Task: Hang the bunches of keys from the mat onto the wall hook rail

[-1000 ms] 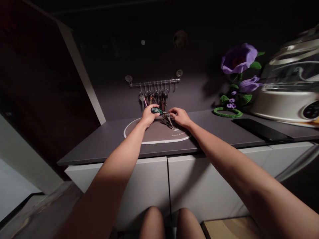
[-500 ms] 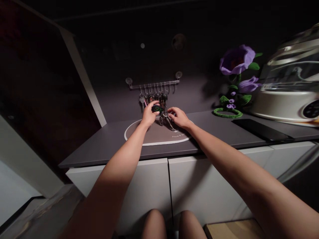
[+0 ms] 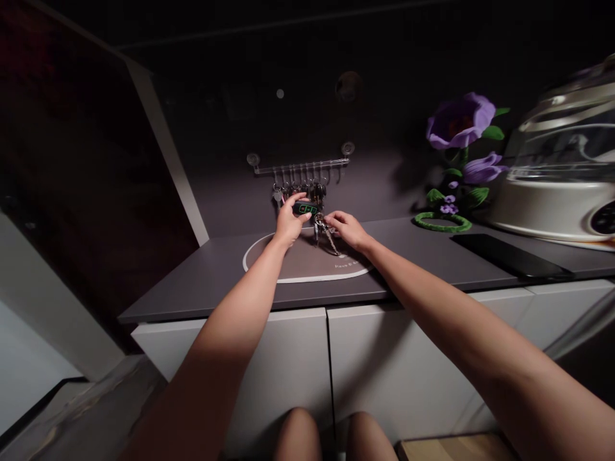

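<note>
A dark key fob [image 3: 306, 208] with green-outlined buttons is gripped between the thumb and fingers of my left hand [image 3: 290, 221]. From its right end hangs a metal key ring [image 3: 319, 219] with keys and a short chain [image 3: 330, 241]. My right hand [image 3: 348, 228] pinches at this ring with thumb and forefinger. Both hands are above an oval brown mat [image 3: 298, 264] with a pale rim. Just behind them, several bunches of keys [image 3: 317, 191] hang from a clear hook rail [image 3: 302, 168] on the wall.
To the right stand a purple flower decoration [image 3: 461, 121] with a green ring base and a white appliance with a clear upper part [image 3: 552, 198]. A black phone-like slab [image 3: 509, 255] lies on the dark countertop [image 3: 192, 288]. White cabinet doors [image 3: 283, 358] are below the counter.
The key fob has turned slightly, its buttons now facing me more fully. My right fingers have closed in on the key ring. The whole view has shifted a little.
</note>
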The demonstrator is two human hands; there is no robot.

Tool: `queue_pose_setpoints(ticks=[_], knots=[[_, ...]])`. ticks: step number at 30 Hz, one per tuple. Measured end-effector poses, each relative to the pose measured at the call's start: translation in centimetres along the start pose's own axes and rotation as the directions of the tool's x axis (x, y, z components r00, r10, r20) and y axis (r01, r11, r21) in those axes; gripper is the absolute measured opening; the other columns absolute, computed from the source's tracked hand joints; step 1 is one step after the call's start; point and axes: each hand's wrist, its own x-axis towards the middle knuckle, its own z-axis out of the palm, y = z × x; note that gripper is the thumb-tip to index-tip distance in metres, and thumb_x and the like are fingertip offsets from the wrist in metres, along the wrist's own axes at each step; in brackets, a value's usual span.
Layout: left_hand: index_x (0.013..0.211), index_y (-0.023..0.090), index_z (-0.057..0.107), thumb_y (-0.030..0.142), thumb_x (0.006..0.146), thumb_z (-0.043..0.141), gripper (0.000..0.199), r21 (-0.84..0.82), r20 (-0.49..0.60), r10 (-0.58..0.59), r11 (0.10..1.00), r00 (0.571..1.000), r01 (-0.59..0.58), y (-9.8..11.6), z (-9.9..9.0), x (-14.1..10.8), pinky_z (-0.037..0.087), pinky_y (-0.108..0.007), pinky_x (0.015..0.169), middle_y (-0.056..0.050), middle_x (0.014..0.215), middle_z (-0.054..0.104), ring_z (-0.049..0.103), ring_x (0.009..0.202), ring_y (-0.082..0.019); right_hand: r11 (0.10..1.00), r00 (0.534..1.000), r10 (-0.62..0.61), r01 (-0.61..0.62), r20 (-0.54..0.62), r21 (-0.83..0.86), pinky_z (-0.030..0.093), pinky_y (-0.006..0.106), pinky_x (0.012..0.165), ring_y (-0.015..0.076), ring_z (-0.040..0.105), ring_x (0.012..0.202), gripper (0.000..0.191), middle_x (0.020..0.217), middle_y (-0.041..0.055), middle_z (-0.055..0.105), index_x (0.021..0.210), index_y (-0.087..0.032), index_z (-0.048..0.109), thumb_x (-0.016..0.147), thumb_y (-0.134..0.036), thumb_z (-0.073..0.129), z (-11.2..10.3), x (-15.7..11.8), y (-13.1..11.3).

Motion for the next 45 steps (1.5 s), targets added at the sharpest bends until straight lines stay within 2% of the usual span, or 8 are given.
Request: queue_pose_setpoints(ticks=[7,17,21,26,30,35,40,45], knots=[[0.111,0.019,0.052,0.002,0.064,0.060,0.051,-0.005,-0.022,0.013,1.000,1.000,-0.013,-0.2,-0.1,0.2,0.042,-0.037,0.092,-0.006,0.109,0.060,0.056,0.099,-0.017,0.964,0.999,0.048,-0.048,0.006,0.260,0.036,0.024,0.062,0.0088,0.044,0.062,0.022,0.068,-0.0022,0.051,0.072,-0.016,0.053,0.065,-0.036,0.061,0.0,0.0,-0.7],[0.102,0.016,0.057,0.005,0.058,0.066,0.047,-0.090,-0.066,-0.079,0.993,0.995,0.073,-0.3,0.3,0.1,0.042,-0.036,0.091,-0.006,0.102,0.062,0.057,0.094,-0.016,0.954,0.989,0.018,0.027,-0.146,0.299,0.033,0.022,0.055,0.0080,0.038,0.058,0.019,0.063,-0.0040,0.044,0.073,-0.018,0.045,0.071,-0.034,0.056,-0.1,0.4,-0.7],[0.095,0.014,0.058,0.006,0.055,0.069,0.043,-0.155,-0.059,-0.194,0.971,0.979,0.183,-0.6,0.8,-0.2,0.045,-0.036,0.087,-0.004,0.093,0.061,0.058,0.087,-0.016,0.947,0.984,0.012,0.047,-0.178,0.319,0.031,0.021,0.050,0.0087,0.037,0.056,0.019,0.064,-0.0037,0.043,0.075,-0.020,0.043,0.074,-0.035,0.054,-0.3,0.4,-0.8],[0.090,0.014,0.055,0.003,0.057,0.068,0.036,-0.331,0.059,-0.422,0.847,0.905,0.416,-0.4,1.3,-0.7,0.051,-0.033,0.078,-0.001,0.080,0.059,0.059,0.070,-0.011,0.957,0.975,-0.053,0.111,-0.217,0.267,0.034,0.021,0.055,0.0092,0.037,0.061,0.015,0.067,-0.0030,0.042,0.075,-0.020,0.045,0.075,-0.033,0.052,-0.6,0.2,-1.1],[0.086,0.013,0.053,0.005,0.056,0.071,0.036,-0.319,0.147,-0.449,0.822,0.881,0.472,-0.1,1.4,-1.1,0.051,-0.032,0.075,-0.001,0.079,0.058,0.058,0.066,-0.009,0.955,0.964,-0.085,0.151,-0.252,0.255,0.035,0.022,0.059,0.0094,0.039,0.065,0.017,0.069,-0.0026,0.043,0.075,-0.019,0.045,0.075,-0.035,0.052,-0.8,0.4,-0.9],[0.084,0.013,0.056,0.014,0.053,0.075,0.037,-0.129,0.232,-0.381,0.900,0.895,0.417,-0.1,1.5,-1.6,0.048,-0.029,0.074,-0.001,0.076,0.061,0.056,0.068,-0.010,0.942,0.965,-0.051,0.132,-0.257,0.308,0.035,0.022,0.058,0.0095,0.040,0.064,0.023,0.070,-0.0028,0.045,0.076,-0.020,0.044,0.073,-0.040,0.054,-0.8,0.6,-0.7],[0.082,0.013,0.057,0.028,0.057,0.074,0.034,-0.071,0.282,-0.322,0.932,0.904,0.355,-0.3,1.7,-1.7,0.046,-0.026,0.068,-0.002,0.075,0.063,0.056,0.066,-0.010,0.941,0.970,0.010,0.073,-0.242,0.331,0.035,0.022,0.056,0.0089,0.039,0.060,0.028,0.068,-0.0036,0.044,0.078,-0.020,0.044,0.072,-0.045,0.054,-1.0,0.3,-1.2],[0.075,0.013,0.057,0.048,0.076,0.052,0.035,0.098,0.107,-0.214,0.974,0.971,0.204,-0.7,1.5,-1.4,0.041,-0.024,0.062,-0.002,0.066,0.059,0.052,0.062,-0.011,0.947,0.965,0.017,0.069,-0.262,0.315,0.037,0.022,0.058,0.0094,0.041,0.061,0.032,0.067,-0.0030,0.045,0.076,-0.020,0.045,0.070,-0.050,0.054,-1.2,0.2,-1.5]])
